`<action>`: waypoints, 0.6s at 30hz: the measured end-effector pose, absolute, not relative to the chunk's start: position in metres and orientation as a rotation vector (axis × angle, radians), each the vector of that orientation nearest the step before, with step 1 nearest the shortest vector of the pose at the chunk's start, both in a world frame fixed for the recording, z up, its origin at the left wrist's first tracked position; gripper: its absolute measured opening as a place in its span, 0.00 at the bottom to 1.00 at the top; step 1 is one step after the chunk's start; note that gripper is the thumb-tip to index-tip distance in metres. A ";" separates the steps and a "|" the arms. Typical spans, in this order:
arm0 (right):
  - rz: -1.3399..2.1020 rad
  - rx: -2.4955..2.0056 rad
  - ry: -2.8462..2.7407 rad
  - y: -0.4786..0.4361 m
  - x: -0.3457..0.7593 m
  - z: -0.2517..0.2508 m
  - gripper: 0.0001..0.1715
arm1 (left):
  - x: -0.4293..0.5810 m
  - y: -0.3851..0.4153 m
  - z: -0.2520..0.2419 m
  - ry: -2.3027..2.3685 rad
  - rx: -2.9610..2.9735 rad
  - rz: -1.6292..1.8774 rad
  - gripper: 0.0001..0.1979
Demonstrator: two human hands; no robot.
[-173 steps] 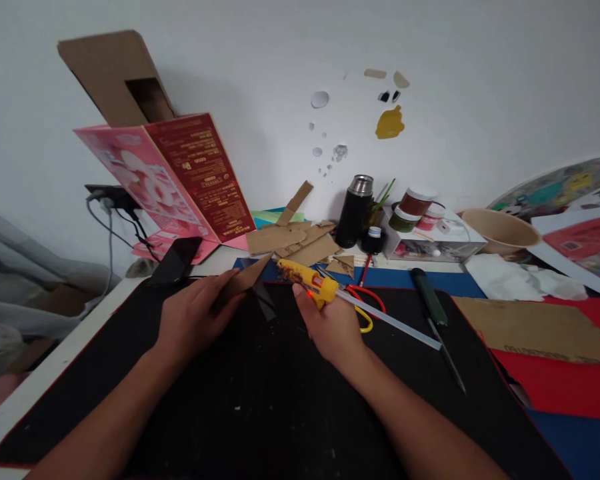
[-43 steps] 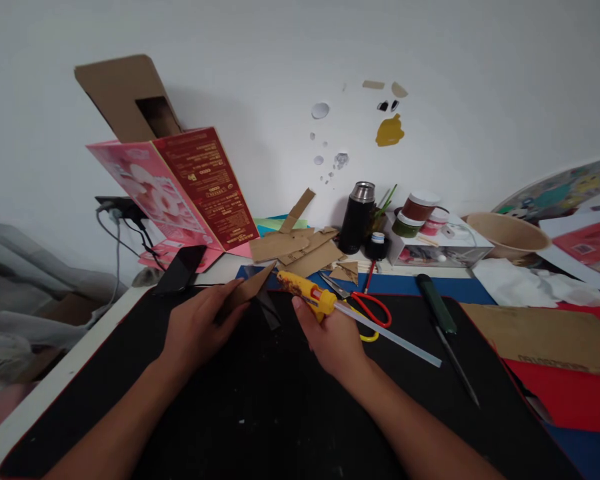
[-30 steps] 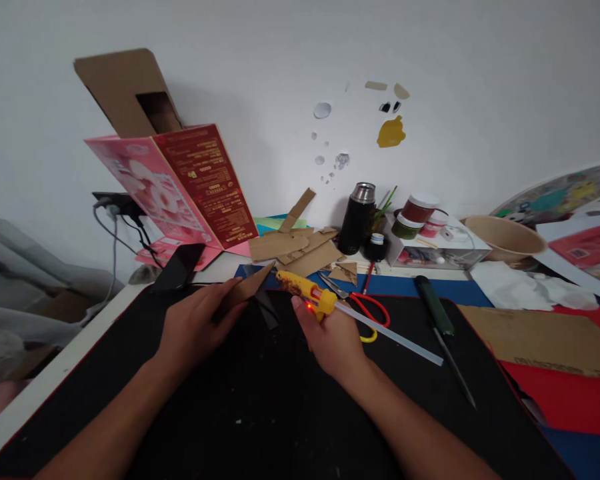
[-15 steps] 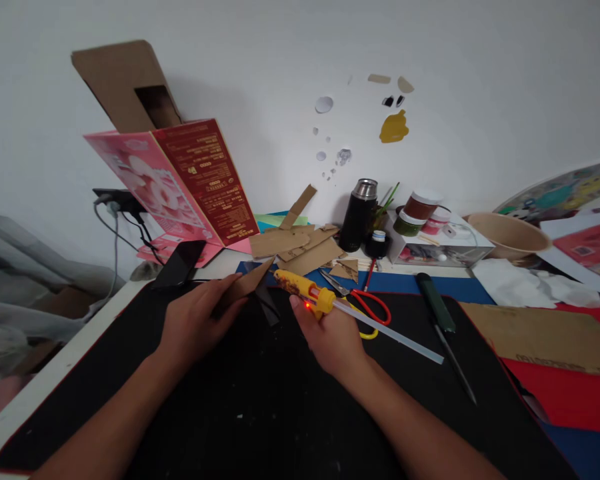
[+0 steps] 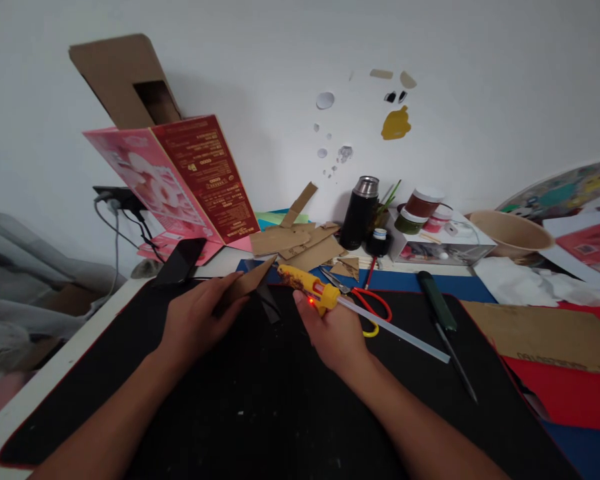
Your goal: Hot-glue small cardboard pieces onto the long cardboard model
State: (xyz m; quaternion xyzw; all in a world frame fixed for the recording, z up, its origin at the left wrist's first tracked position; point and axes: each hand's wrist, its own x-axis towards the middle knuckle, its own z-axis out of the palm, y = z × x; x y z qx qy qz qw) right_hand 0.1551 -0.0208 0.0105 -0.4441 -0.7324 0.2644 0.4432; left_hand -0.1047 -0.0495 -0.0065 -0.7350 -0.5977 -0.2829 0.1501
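Note:
My right hand point(image 5: 333, 333) is closed round a yellow glue gun point(image 5: 310, 285) whose red light glows; a clear glue stick point(image 5: 400, 330) juts out behind it to the right. The gun's nozzle points left at a brown cardboard piece point(image 5: 247, 283). My left hand point(image 5: 195, 319) grips that cardboard piece, with a black piece point(image 5: 267, 303) just under it. Both hands hover over a black mat point(image 5: 260, 413).
Red-handled scissors point(image 5: 367, 303) and a green-handled screwdriver point(image 5: 443, 327) lie right of my right hand. Cardboard scraps point(image 5: 300, 243), a black flask point(image 5: 359, 213), paint jars point(image 5: 417, 203) and a bowl point(image 5: 503, 230) line the back. A pink box point(image 5: 180, 180) leans at the back left.
Both hands keep their hold and stay almost still; the glue gun has shifted very slightly right. The view wobbles a little.

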 end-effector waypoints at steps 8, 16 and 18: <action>0.675 -1.094 -1.807 -0.020 0.156 0.012 0.19 | -0.104 -0.049 -0.007 -1.662 -2.113 -0.808 0.19; 0.682 -1.113 -1.816 -0.020 0.156 0.013 0.20 | -0.104 -0.049 -0.005 -1.632 -2.119 -0.789 0.19; 0.676 -1.111 -1.816 -0.020 0.156 0.013 0.19 | -0.104 -0.049 -0.005 -1.634 -2.119 -0.795 0.18</action>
